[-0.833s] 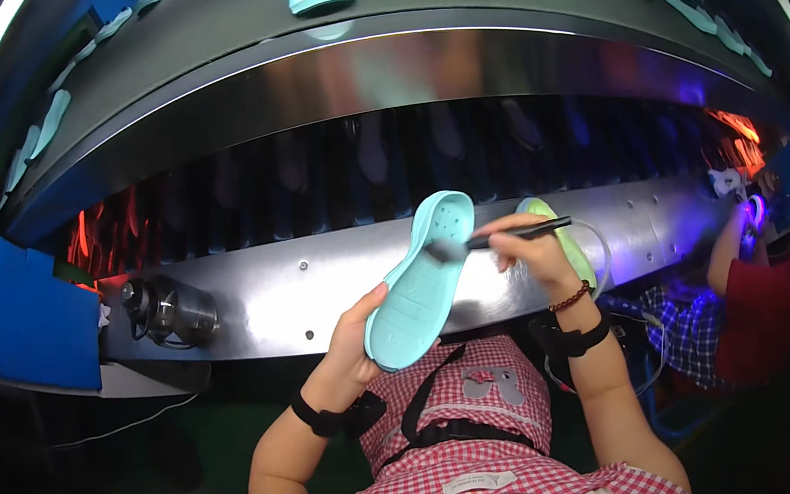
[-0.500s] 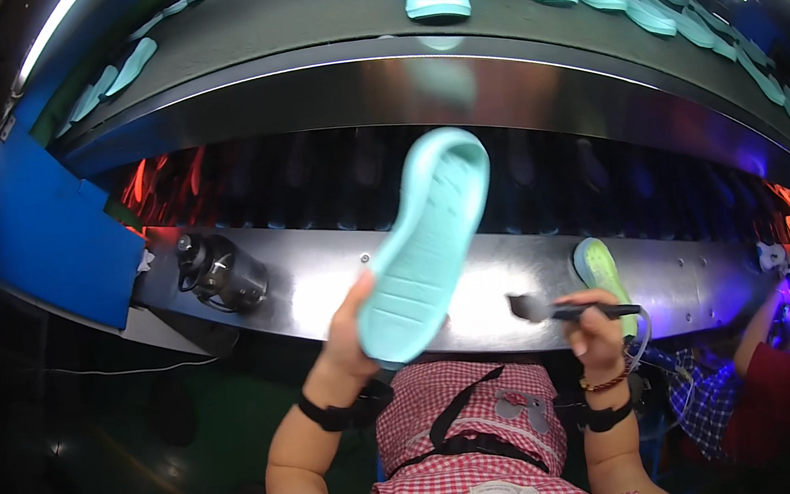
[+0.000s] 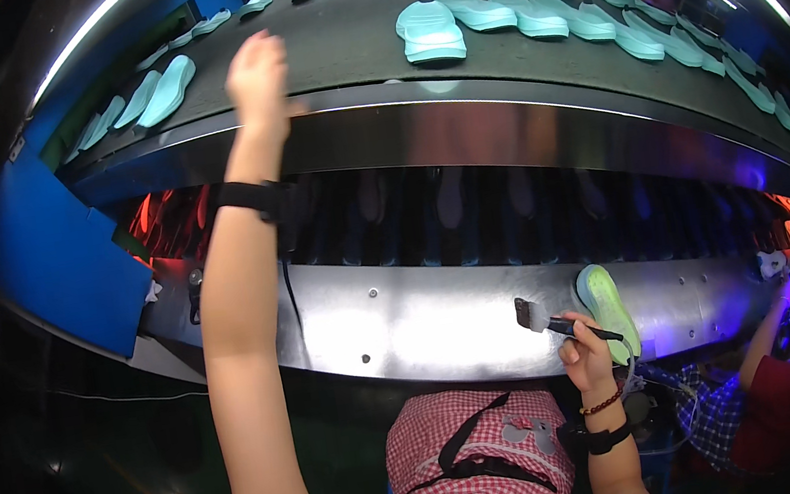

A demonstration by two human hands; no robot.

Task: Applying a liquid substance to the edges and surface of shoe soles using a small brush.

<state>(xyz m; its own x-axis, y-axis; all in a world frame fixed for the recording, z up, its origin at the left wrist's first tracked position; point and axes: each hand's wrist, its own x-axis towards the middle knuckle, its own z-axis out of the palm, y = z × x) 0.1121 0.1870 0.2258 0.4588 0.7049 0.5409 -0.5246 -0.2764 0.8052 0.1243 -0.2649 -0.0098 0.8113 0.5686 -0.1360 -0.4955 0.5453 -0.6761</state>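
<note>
My left hand (image 3: 259,84) is stretched out over the dark belt, its thumb apart from the fingers and nothing visible in it. Nearest to it, on its left, a pale turquoise shoe sole (image 3: 166,91) lies on the belt. My right hand (image 3: 587,353) is closed round the dark handle of a brush (image 3: 561,325), whose dark-tipped bristles point left over the metal ledge. Just beyond that hand a yellow-green sole (image 3: 605,303) rests on the ledge.
The belt (image 3: 327,49) carries several more turquoise soles (image 3: 534,15), mostly at the right. Its raised steel edge (image 3: 458,122) stands above a dark recess and the metal ledge (image 3: 425,314). A blue panel (image 3: 53,255) is at left. Co-workers (image 3: 779,395) are at right and across the belt.
My left hand has let go of the turquoise sole and moved up and left over the belt. One more sole lies at the belt's left. My right hand has dropped slightly with the brush.
</note>
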